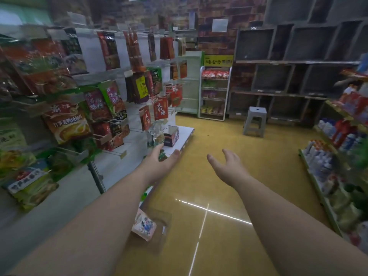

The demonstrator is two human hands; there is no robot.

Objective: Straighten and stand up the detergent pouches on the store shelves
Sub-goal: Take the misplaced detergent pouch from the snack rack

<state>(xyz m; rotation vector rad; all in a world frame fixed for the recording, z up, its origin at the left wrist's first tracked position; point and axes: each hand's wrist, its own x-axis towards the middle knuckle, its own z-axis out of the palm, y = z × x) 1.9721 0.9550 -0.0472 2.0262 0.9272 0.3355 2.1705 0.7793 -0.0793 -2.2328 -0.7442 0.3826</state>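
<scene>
Both my arms reach forward over the yellow aisle floor. My left hand (162, 162) is open, fingers apart, just in front of the white bottom shelf (186, 139) of the left rack. My right hand (227, 166) is open too, hovering over the floor and holding nothing. Detergent pouches and bottles (338, 132), blue, white and red, stand crowded on the shelves at the far right, well away from both hands and blurred. Which of them lean or lie down I cannot tell.
The left rack carries hanging food packets (65, 122) on pegs. A small open box (171, 136) sits on its bottom shelf. A pink packet (144, 226) lies low by the rack's foot. A grey plastic stool (254, 121) and a wire snack stand (214, 92) are ahead.
</scene>
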